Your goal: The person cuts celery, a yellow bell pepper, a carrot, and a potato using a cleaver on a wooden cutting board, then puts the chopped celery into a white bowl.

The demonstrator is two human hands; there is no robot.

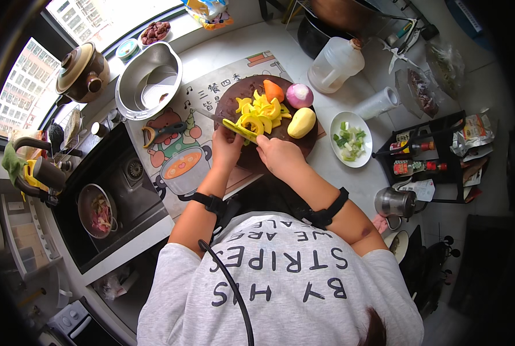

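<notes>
My left hand (227,147) and my right hand (281,155) meet over the near left part of a round dark cutting board (257,82). Between them is a long yellow-green piece (240,129), its right end pinched by my right fingers and its underside against my left fingers. A thin blade (206,114) points up-left in line with it; whether the piece is a knife handle or a vegetable slice I cannot tell. Cut yellow squash-like slices (266,108), an orange carrot chunk (274,91), a partly peeled purple onion (299,95) and a peeled potato (301,123) lie on the board.
A peeler (166,132) lies on the printed mat (188,181), left of the board. Beyond it stands a metal basin (149,82). The sink (132,203) holds a metal bowl of food (97,211). Rightward are a plate of chopped scallion (350,139), a plastic jug (337,65) and a bottle rack (417,155).
</notes>
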